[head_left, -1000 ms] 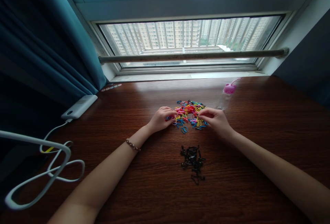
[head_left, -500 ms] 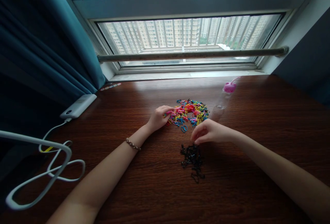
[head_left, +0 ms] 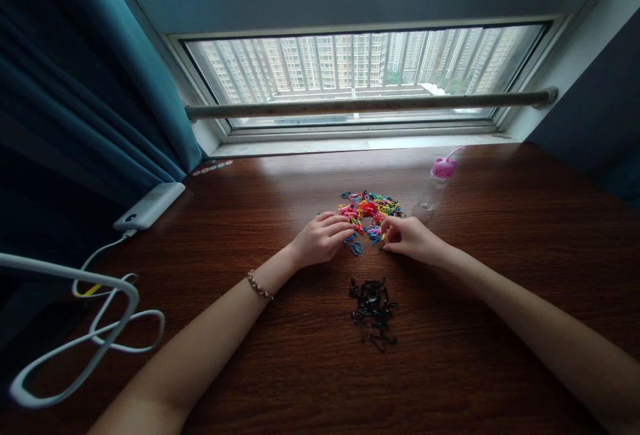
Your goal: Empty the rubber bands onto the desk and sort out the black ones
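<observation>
A heap of small multicoloured rubber bands (head_left: pixel 367 209) lies on the brown wooden table. Over its left front edge rests my left hand (head_left: pixel 325 238), fingers stretched out and covering some bands. My right hand (head_left: pixel 407 238) is at the heap's right front side with thumb and forefinger drawn together; a small dark bit shows at the fingertips, too small to name. Nearer to me is a separate pile of black rubber bands (head_left: pixel 373 305), which neither hand touches. One blue rubber band (head_left: pixel 356 248) lies loose at the heap's front, between the hands.
Behind the heap to the right stands a clear bottle (head_left: pixel 431 195) with a pink lid. On the left are a white power bank (head_left: pixel 150 206) and a looped white cable (head_left: pixel 125 315). A blue curtain (head_left: pixel 100 75) hangs beside the window at the table's far edge.
My right hand has moved away from the black pile, up to the coloured heap. My left hand has shifted right and slightly nearer, and its fingers now lie across the heap's front left.
</observation>
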Demonstrator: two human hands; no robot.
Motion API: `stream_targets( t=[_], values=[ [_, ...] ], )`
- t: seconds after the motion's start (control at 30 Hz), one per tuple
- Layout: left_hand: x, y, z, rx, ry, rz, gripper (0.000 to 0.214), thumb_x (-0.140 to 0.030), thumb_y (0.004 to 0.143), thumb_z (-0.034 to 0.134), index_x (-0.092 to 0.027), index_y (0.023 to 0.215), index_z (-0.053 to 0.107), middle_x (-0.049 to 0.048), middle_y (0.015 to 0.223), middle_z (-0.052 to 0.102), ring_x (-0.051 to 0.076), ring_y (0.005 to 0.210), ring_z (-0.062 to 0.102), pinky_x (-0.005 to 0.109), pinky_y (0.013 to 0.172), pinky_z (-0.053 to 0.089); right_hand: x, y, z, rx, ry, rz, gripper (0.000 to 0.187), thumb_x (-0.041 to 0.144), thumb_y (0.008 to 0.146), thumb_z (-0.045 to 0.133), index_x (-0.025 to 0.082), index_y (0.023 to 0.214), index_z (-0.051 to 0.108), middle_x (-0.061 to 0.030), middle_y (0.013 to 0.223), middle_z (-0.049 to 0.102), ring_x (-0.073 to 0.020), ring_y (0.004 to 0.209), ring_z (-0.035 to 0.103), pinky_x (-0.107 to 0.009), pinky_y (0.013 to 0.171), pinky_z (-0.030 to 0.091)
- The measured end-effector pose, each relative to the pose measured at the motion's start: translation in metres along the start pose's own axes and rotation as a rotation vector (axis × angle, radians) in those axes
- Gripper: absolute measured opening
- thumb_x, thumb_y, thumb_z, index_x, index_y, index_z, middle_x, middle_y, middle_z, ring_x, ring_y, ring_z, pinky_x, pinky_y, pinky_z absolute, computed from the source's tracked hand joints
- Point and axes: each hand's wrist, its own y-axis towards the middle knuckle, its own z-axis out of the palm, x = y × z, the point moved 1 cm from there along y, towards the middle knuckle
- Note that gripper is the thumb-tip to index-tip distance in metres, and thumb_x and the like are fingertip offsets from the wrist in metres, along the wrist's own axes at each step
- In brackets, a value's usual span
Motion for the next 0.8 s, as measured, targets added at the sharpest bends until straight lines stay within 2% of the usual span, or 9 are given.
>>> stream_targets(
  t=[0.17, 0.23, 0.37, 0.47, 0.57, 0.67, 0.73, 0.77, 0.8],
  values=[
    [-0.008, 0.003, -0.003, -0.005, 0.000, 0.046, 0.024, -0.017, 0.084, 0.046, -0.018, 0.107, 0.054, 0.0052, 0.110, 0.063, 0.020, 0.108, 0.052, 0.038, 0.096, 0.037, -0.005, 0.002, -0.006, -0.056, 0.166, 0.084, 0.026, 0.024, 0.064, 0.065, 0.018, 0.084, 0.049, 0.0009, 0.065, 0.064, -0.0133, 0.058, 0.058, -0.021, 0.053, 0.041],
    [-0.011, 0.004, -0.004, 0.003, 0.002, 0.086, 0.024, -0.017, 0.084, 0.046, -0.017, 0.107, 0.054, 0.0054, 0.110, 0.062, 0.020, 0.108, 0.052, 0.038, 0.095, 0.037, -0.006, 0.002, -0.008, -0.037, 0.145, 0.091, 0.027, 0.024, 0.063, 0.065, 0.018, 0.084, 0.049, 0.0010, 0.065, 0.065, -0.0133, 0.057, 0.058, -0.022, 0.052, 0.041],
    [-0.014, 0.005, -0.004, 0.006, 0.008, 0.132, 0.022, -0.017, 0.084, 0.046, -0.017, 0.105, 0.055, 0.0054, 0.110, 0.062, 0.020, 0.109, 0.051, 0.037, 0.094, 0.038, -0.005, 0.001, -0.009, 0.082, -0.023, -0.004, 0.026, 0.018, 0.063, 0.065, 0.018, 0.085, 0.052, 0.0024, 0.065, 0.065, -0.0113, 0.056, 0.056, -0.021, 0.055, 0.039],
    [-0.012, 0.005, -0.003, 0.016, 0.012, 0.119, 0.021, -0.016, 0.084, 0.046, -0.017, 0.104, 0.055, 0.0053, 0.109, 0.063, 0.020, 0.109, 0.052, 0.037, 0.094, 0.037, -0.002, 0.000, -0.009, 0.095, -0.040, -0.057, 0.023, 0.015, 0.065, 0.062, 0.018, 0.085, 0.052, 0.0027, 0.065, 0.064, -0.0101, 0.055, 0.054, -0.021, 0.056, 0.038],
    [-0.010, 0.004, -0.002, 0.033, 0.003, 0.105, 0.022, -0.016, 0.084, 0.046, -0.017, 0.104, 0.055, 0.0054, 0.110, 0.062, 0.020, 0.109, 0.051, 0.038, 0.095, 0.037, 0.001, -0.001, -0.008, 0.130, 0.167, -0.023, 0.023, 0.019, 0.067, 0.062, 0.017, 0.086, 0.049, 0.0023, 0.066, 0.063, -0.0103, 0.057, 0.054, -0.022, 0.056, 0.040],
    [-0.009, 0.003, -0.001, 0.054, -0.003, 0.092, 0.024, -0.017, 0.085, 0.045, -0.018, 0.107, 0.055, 0.0051, 0.113, 0.061, 0.020, 0.112, 0.050, 0.038, 0.098, 0.036, 0.007, -0.003, -0.003, 0.281, 0.415, 0.012, 0.028, 0.027, 0.066, 0.065, 0.017, 0.085, 0.047, 0.0028, 0.067, 0.060, -0.0108, 0.059, 0.055, -0.022, 0.057, 0.043],
    [-0.010, 0.004, -0.001, 0.069, 0.007, 0.057, 0.029, -0.017, 0.085, 0.044, -0.019, 0.113, 0.052, 0.0051, 0.120, 0.057, 0.021, 0.117, 0.045, 0.039, 0.101, 0.033, 0.012, -0.004, 0.002, 0.351, 0.427, -0.014, 0.027, 0.032, 0.067, 0.066, 0.017, 0.082, 0.049, 0.0028, 0.066, 0.059, -0.0111, 0.059, 0.055, -0.023, 0.056, 0.044],
    [-0.010, 0.005, -0.001, 0.077, 0.015, 0.030, 0.032, -0.018, 0.086, 0.043, -0.019, 0.117, 0.050, 0.0052, 0.124, 0.053, 0.021, 0.121, 0.041, 0.041, 0.103, 0.030, 0.013, -0.004, 0.003, 0.310, 0.380, -0.040, 0.024, 0.033, 0.069, 0.064, 0.016, 0.080, 0.051, 0.0021, 0.066, 0.059, -0.0114, 0.059, 0.055, -0.023, 0.056, 0.044],
    [-0.011, 0.007, -0.001, 0.090, 0.021, 0.001, 0.036, -0.019, 0.086, 0.043, -0.019, 0.122, 0.046, 0.0052, 0.129, 0.049, 0.022, 0.125, 0.036, 0.042, 0.105, 0.027, 0.013, -0.003, 0.004, 0.201, 0.305, -0.064, 0.021, 0.034, 0.072, 0.062, 0.016, 0.079, 0.053, 0.0008, 0.067, 0.059, -0.0121, 0.060, 0.055, -0.024, 0.057, 0.045]
  ],
)
